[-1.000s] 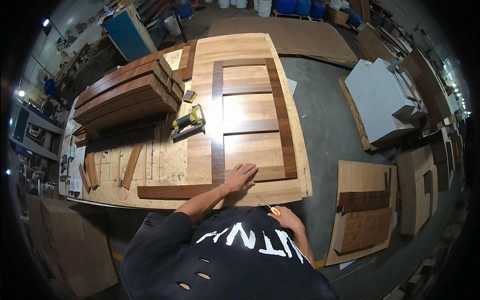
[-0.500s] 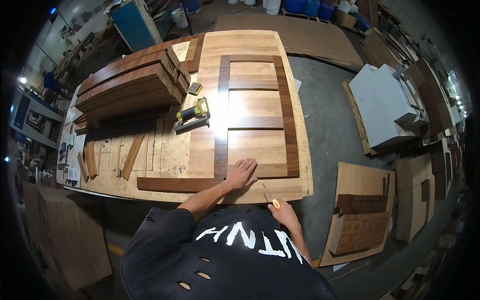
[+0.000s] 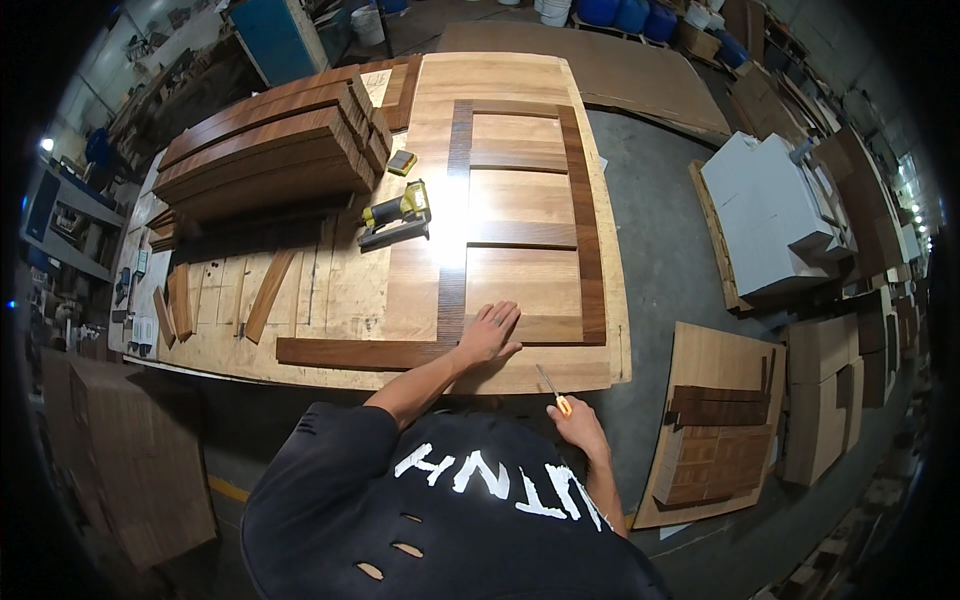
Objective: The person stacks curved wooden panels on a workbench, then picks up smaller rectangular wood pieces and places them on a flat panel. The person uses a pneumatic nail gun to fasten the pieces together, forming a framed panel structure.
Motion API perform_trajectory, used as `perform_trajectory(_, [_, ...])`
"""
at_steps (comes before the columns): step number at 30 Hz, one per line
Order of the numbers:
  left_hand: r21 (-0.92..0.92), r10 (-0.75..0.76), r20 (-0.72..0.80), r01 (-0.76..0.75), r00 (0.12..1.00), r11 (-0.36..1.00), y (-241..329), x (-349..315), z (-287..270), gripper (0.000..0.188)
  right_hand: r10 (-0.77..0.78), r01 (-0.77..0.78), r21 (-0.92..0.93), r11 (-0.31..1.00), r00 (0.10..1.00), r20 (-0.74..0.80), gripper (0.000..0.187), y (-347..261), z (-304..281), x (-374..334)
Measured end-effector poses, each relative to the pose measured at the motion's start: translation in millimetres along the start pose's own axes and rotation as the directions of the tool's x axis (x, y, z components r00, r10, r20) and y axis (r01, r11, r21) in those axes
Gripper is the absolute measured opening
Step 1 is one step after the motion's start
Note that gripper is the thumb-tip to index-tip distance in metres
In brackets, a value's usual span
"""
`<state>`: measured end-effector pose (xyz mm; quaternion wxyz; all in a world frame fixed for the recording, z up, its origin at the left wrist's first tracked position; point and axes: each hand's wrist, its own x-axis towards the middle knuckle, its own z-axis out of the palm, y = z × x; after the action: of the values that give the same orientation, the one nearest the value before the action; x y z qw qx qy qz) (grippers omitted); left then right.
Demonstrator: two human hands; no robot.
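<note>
My left hand (image 3: 488,335) lies flat, fingers stretched out, on the lower end of a door-like wooden frame (image 3: 453,220), near its bottom crosspiece. The frame has dark stiles and several crosspieces over a lighter wood panel (image 3: 440,80). A dark wooden strip (image 3: 340,353) runs from the frame's lower left corner toward the left. In my right hand (image 3: 582,425), closed just off the table's near edge, is a thin-bladed hand tool (image 3: 563,406) with a yellow-orange handle. Its metal blade points up and to the left, toward the panel's near edge; its exact kind is unclear.
A yellow-and-black nail gun (image 3: 398,213) and a small block (image 3: 402,163) rest left of the frame. Stacked dark boards (image 3: 270,150) and loose wood strips (image 3: 268,295) occupy the table's left. Right of it stand a white stack (image 3: 765,215) and a board holding wood pieces (image 3: 715,450).
The view has shifted slightly, so the table and frame appear a little higher and farther right. My left hand stays flat on the frame, and my right hand keeps hold of the tool.
</note>
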<state>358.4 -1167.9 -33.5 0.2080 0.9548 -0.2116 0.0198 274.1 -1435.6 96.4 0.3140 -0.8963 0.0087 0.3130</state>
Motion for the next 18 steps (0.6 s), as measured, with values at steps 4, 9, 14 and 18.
perform_trajectory(4, [0.012,-0.051,0.019,0.05,0.999,0.999,-3.9,-8.7,4.3,0.075,-0.127,-0.016,0.254,0.967,0.834,0.537,0.033,-14.8,-6.6,-22.5])
perform_trajectory(9, [0.142,-0.045,-0.061,0.053,0.997,0.988,-5.5,-37.0,1.3,0.069,-0.196,0.199,-0.001,0.98,0.966,0.171,0.03,3.1,28.9,-37.2])
perform_trajectory(14, [0.043,-0.003,-0.092,0.007,0.996,0.999,-23.9,-102.3,-12.0,0.052,-0.209,0.051,0.328,0.943,0.859,0.468,0.036,-29.7,51.3,-82.7])
perform_trajectory(18, [-0.317,-0.215,0.084,0.23,0.973,0.92,0.5,-170.5,-69.0,0.03,-0.116,0.067,0.164,0.984,0.943,0.312,0.034,-24.6,95.8,-104.1])
